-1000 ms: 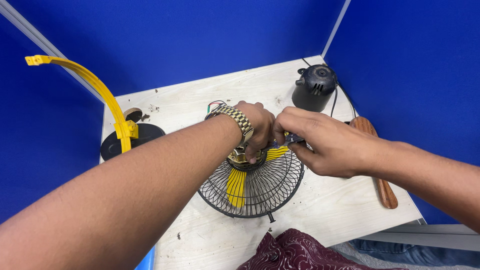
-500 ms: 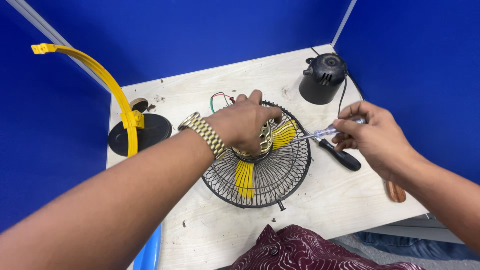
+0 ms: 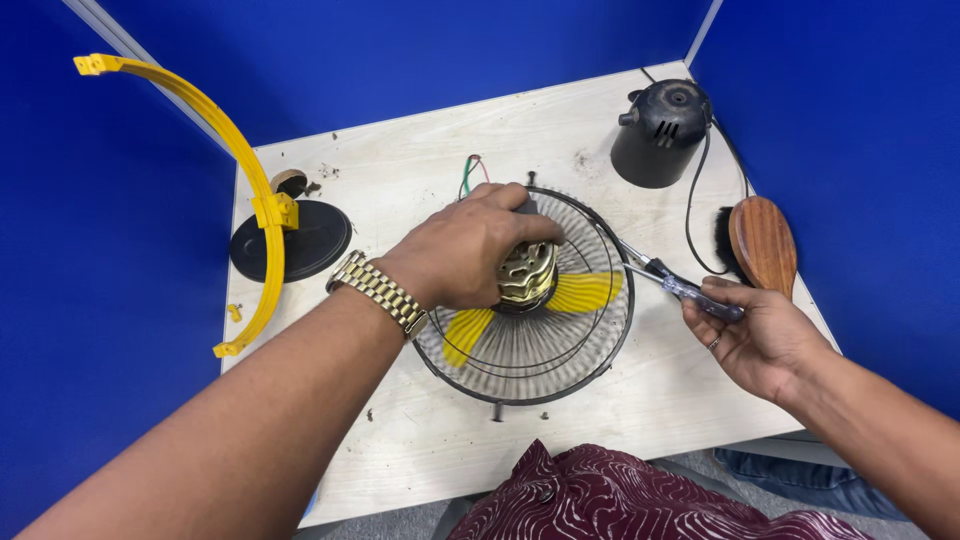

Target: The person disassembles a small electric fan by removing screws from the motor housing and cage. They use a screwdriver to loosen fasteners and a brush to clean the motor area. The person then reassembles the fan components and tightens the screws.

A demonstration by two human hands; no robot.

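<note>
A round black wire fan guard (image 3: 590, 350) lies on the pale wooden table (image 3: 400, 160), with yellow blades (image 3: 585, 292) inside it. My left hand (image 3: 460, 250), a gold watch on its wrist, grips the brass-coloured fan motor (image 3: 527, 274) at the guard's centre. My right hand (image 3: 755, 335) lies palm up to the right of the guard. It holds a screwdriver (image 3: 690, 292) with a clear handle, whose shaft points toward the guard's rim.
A black motor housing (image 3: 660, 120) with a cable stands at the back right. A wooden-backed brush (image 3: 762, 240) lies at the right edge. A black round base (image 3: 290, 240) and a curved yellow plastic arc (image 3: 235, 165) sit at the left. Dark red patterned cloth (image 3: 620, 500) is at the near edge.
My right hand has drawn back to the right, away from the fan's centre, and now holds the screwdriver palm up. My left hand stays on the motor.
</note>
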